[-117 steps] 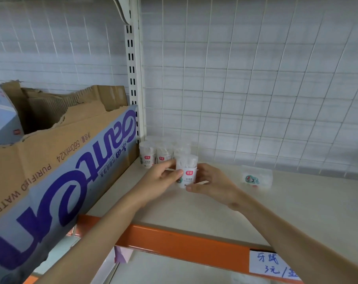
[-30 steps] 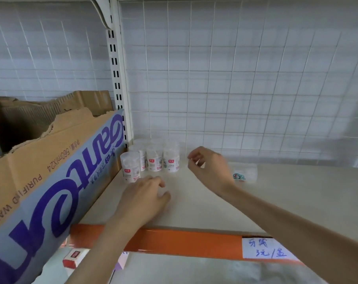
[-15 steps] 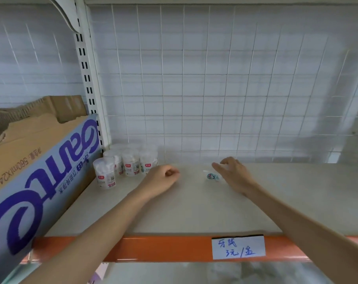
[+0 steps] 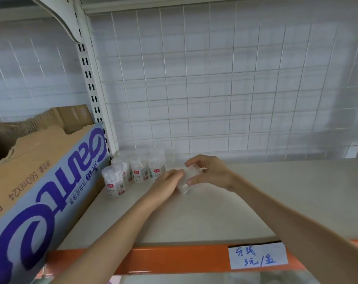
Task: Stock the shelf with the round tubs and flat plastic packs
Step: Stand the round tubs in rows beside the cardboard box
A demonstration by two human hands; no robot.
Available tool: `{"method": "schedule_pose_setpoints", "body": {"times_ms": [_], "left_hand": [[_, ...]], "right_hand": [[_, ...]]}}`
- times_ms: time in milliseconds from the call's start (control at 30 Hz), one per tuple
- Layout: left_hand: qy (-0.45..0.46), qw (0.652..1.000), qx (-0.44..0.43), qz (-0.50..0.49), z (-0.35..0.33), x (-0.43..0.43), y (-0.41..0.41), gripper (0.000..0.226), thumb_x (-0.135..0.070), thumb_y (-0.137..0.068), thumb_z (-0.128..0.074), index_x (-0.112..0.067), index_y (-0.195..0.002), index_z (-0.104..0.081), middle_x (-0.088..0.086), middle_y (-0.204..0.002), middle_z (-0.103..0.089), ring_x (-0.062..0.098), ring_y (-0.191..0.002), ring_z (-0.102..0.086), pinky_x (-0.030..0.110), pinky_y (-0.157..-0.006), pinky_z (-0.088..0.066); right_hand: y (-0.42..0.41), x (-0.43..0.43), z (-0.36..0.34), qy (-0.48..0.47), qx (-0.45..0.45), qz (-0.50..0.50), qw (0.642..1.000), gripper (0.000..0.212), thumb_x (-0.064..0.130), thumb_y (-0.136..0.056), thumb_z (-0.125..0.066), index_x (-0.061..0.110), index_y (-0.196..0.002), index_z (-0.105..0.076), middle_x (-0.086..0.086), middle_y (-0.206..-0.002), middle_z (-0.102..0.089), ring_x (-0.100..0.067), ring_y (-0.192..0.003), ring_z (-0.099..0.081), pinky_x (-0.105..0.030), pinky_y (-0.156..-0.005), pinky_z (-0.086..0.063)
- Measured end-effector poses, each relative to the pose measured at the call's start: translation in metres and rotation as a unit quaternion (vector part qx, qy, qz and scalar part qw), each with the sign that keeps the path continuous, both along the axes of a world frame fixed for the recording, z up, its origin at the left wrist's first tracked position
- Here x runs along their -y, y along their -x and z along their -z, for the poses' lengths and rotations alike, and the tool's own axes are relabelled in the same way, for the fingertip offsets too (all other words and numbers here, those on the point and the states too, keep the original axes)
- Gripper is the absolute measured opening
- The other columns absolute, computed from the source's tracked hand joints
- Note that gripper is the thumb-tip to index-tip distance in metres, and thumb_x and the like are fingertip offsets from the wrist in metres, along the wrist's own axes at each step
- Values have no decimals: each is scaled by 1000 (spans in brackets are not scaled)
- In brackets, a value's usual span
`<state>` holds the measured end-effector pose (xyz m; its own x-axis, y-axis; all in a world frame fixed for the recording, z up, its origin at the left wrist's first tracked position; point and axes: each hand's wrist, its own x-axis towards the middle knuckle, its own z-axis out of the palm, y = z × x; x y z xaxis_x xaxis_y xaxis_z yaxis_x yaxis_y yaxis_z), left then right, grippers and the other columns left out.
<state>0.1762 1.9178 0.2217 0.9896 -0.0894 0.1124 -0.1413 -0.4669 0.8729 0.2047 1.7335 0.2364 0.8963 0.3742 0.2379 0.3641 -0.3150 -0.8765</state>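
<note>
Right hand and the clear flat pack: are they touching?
Touching. The head view shows the right hand with thumb and fingers curled round the clear flat pack, pinching it.

**Tubs at the back, one pack in the hands**

The round tubs (image 4: 139, 169) stand upright in a tight group at the back left corner of the shelf (image 4: 215, 212). They are clear, filled with something white, and each has a white label with a small red mark. One tub (image 4: 114, 182) stands in front of the others. Just right of them, a clear flat pack (image 4: 187, 179) is tilted, held between the left hand (image 4: 169, 181) and the right hand (image 4: 208, 171).
</note>
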Motion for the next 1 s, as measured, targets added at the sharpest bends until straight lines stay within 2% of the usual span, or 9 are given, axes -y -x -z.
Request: {"method": "schedule_pose_setpoints", "body": {"times_ms": [100,200,333,467,567,633,767,867,1000], "left_hand": [[77,997,-9,-22,2,-1,-5,33,-46,-98,-51,-15,-98,-63,-3,-97,-65,12,-87,-62,27,-80,-47],[184,982,7,-40,3,0,-7,38,-39,-91,-66,-9,-114,-65,-5,-89,-62,10,-81,-66,28,-79,-58],[237,971,4,-24,2,3,-6,35,-27,-88,-72,-9,-117,-62,2,-98,-70,17,-95,-70,28,-81,-58],[282,959,-9,-14,1,0,-8,26,-20,-91,-69,-13,-114,-62,1,-98,-73,17,-96,-71,32,-86,-56],[268,963,-16,11,1,0,-6,28,-19,-93,-66,-12,-119,-61,2,-106,-74,17,-100,-70,34,-94,-54],[229,973,-4,13,-1,0,-3,24,-23,-94,-65,-17,-117,-64,-4,-109,-73,10,-102,-68,29,-94,-52],[159,986,39,-4,-4,-1,1,20,-34,-91,-67,-28,-110,-70,-13,-101,-73,-7,-88,-65,13,-73,-45],[141,989,50,-7,-3,-2,-1,19,-33,-88,-71,-28,-105,-71,-10,-102,-73,1,-92,-66,19,-77,-46],[166,985,40,-26,-2,-1,-2,31,-25,-86,-74,-26,-114,-60,-6,-108,-69,9,-101,-65,27,-89,-52]], "right_hand": [[-5,3,5,-32,47,69,996,63,19,-61,-94,34,-112,-61,14,-115,-64,-1,-100,-62,-19,-83,-51],[-5,13,9,-64,25,108,992,57,33,-69,-88,30,-118,-59,12,-112,-65,-4,-100,-63,-16,-79,-48],[0,16,10,-20,-51,36,998,23,33,-89,-71,21,-109,-70,6,-103,-70,-6,-100,-63,-15,-82,-46],[4,13,10,-45,-88,-22,995,26,21,-92,-68,22,-118,-67,3,-112,-72,-8,-106,-65,-27,-90,-48],[3,13,12,-64,-95,-43,993,33,11,-89,-71,23,-119,-63,4,-106,-74,-10,-103,-66,-29,-91,-48],[3,13,14,-76,-91,-42,992,35,9,-87,-72,20,-119,-62,3,-101,-75,-10,-99,-67,-28,-88,-50],[1,9,14,-105,-82,-18,991,41,9,-84,-76,17,-122,-62,-4,-104,-74,-12,-98,-69,-21,-85,-48],[-1,7,17,-99,-67,-1,993,45,14,-79,-81,19,-121,-63,-11,-108,-71,-15,-99,-69,-23,-88,-50],[0,5,17,-71,-49,5,996,45,14,-75,-84,20,-116,-66,-9,-105,-70,-8,-85,-65,-16,-77,-51]]}}
